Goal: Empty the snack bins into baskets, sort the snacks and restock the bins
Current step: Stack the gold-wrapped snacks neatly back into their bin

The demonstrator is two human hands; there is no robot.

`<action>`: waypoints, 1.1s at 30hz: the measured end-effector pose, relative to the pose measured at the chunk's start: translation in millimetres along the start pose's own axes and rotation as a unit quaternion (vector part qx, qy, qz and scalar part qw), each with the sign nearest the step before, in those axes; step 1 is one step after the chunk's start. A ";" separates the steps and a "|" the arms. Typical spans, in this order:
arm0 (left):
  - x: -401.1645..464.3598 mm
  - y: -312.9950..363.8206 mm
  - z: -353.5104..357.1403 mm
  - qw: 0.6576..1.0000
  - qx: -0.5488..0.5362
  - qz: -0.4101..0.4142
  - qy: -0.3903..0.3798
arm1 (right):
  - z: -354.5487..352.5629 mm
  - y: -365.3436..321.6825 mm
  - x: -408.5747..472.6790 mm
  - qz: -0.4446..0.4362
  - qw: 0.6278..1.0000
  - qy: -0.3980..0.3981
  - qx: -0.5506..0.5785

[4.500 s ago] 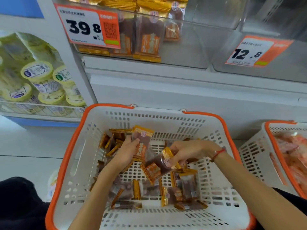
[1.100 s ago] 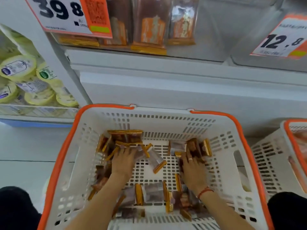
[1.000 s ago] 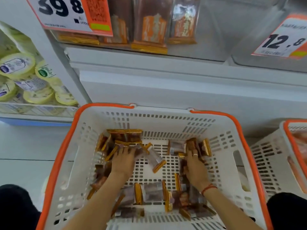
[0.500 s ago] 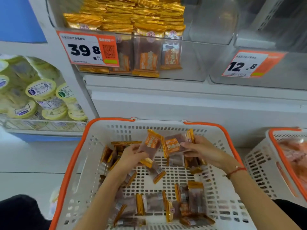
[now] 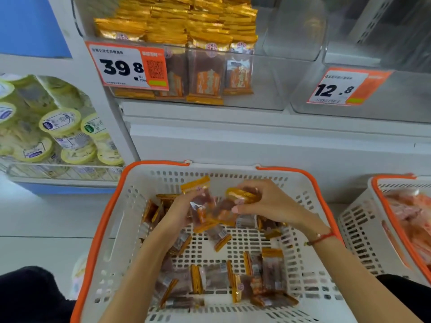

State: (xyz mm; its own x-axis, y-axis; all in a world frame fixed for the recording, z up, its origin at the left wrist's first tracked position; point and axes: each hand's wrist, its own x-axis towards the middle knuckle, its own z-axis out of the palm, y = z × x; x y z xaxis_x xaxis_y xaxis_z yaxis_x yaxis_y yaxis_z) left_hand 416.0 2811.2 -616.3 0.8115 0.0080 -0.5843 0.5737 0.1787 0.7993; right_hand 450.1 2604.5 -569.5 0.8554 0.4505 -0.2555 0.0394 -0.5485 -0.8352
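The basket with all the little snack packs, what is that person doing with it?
A person is picking snack packs out of the white basket with the orange rim. The left hand holds a pack and the right hand holds another pack, both lifted above the basket floor. Many more loose packs lie in the basket. Above, the clear bin marked 39.8 already has packs stacked in it.

Left hand (image 5: 179, 210) and right hand (image 5: 268, 203) raised (fingers curled), close together.
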 end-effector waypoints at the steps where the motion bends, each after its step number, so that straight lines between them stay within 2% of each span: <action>1: -0.7 0.2 2.7 1.000 0.008 -0.014 -0.023 | 5.3 1.4 1.4 -0.004 1.000 0.000 -0.013; 3: -2.7 0.6 9.5 0.997 0.010 -0.019 -0.070 | 20.1 3.6 2.7 0.011 0.998 0.052 0.019; 5: -1.6 -5.6 14.6 0.995 -0.033 -0.010 -0.097 | 35.4 9.1 6.2 0.036 0.988 0.129 0.073; 7: -0.7 -16.2 17.4 0.993 -0.058 -0.008 -0.102 | 46.1 20.0 8.2 0.049 0.979 0.169 0.107; 9: 3.0 -27.5 17.9 0.996 -0.028 0.002 -0.079 | 45.6 29.6 9.3 0.064 0.977 0.146 0.138; 12: 7.7 -42.9 13.0 0.998 -0.030 -0.006 -0.048 | 35.4 50.6 10.9 0.121 0.949 0.063 0.284; 13: 9.0 -45.6 12.2 0.998 -0.051 -0.010 -0.037 | 32.5 65.3 10.3 0.147 0.956 0.044 0.251; 14: 10.7 -48.4 10.7 0.997 -0.074 -0.014 -0.023 | 30.5 84.5 8.2 0.177 0.977 0.015 0.119; 15: 12.0 -50.1 9.9 0.995 -0.094 -0.017 -0.013 | 30.7 107.0 3.8 0.194 0.978 -0.034 -0.062; 16: 12.8 -51.3 9.7 0.994 -0.111 -0.020 -0.005 | 33.6 129.7 -2.7 0.198 0.951 -0.098 -0.216; 17: 13.7 -53.1 9.3 0.992 -0.123 -0.020 0.001 | 39.3 149.4 -11.9 0.194 0.913 -0.162 -0.319; 18: 14.6 -55.8 8.8 0.991 -0.130 -0.016 0.006 | 46.8 165.7 -22.6 0.197 0.876 -0.210 -0.386; 19: 15.0 -57.5 8.5 0.991 -0.135 -0.012 0.014 | 53.5 175.3 -32.5 0.201 0.853 -0.226 -0.425; 21: 15.0 -59.0 8.6 0.990 -0.141 0.004 0.030 | 61.1 189.2 -43.7 0.179 0.850 -0.195 -0.456; 24: 16.6 -58.4 9.5 0.994 -0.105 0.017 0.033 | 58.0 194.1 -41.8 0.129 0.895 -0.129 -0.406; 26: 18.1 -54.9 10.8 0.996 -0.080 0.015 0.038 | 47.1 186.7 -33.5 0.107 0.910 -0.111 -0.385; 29: 18.9 -48.7 11.8 0.997 -0.055 0.023 0.053 | 24.6 150.6 -15.2 0.079 0.957 -0.101 -0.262; 31: 18.9 -43.9 9.1 0.995 -0.045 0.023 0.082 | 14.8 109.8 -3.1 0.034 0.990 0.003 -0.137; 33: 20.0 -37.3 5.2 0.992 -0.076 -0.006 0.100 | 15.4 64.7 2.7 -0.066 0.980 0.177 -0.060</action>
State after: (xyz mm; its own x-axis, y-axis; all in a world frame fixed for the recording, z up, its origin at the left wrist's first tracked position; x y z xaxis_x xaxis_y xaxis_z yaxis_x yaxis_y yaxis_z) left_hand 411.4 2799.5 -657.1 0.7578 0.1968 -0.6221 0.5477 0.3263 0.7704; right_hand 447.0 2581.1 -631.7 0.9638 0.2611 0.0539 0.2036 -0.5902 -0.7812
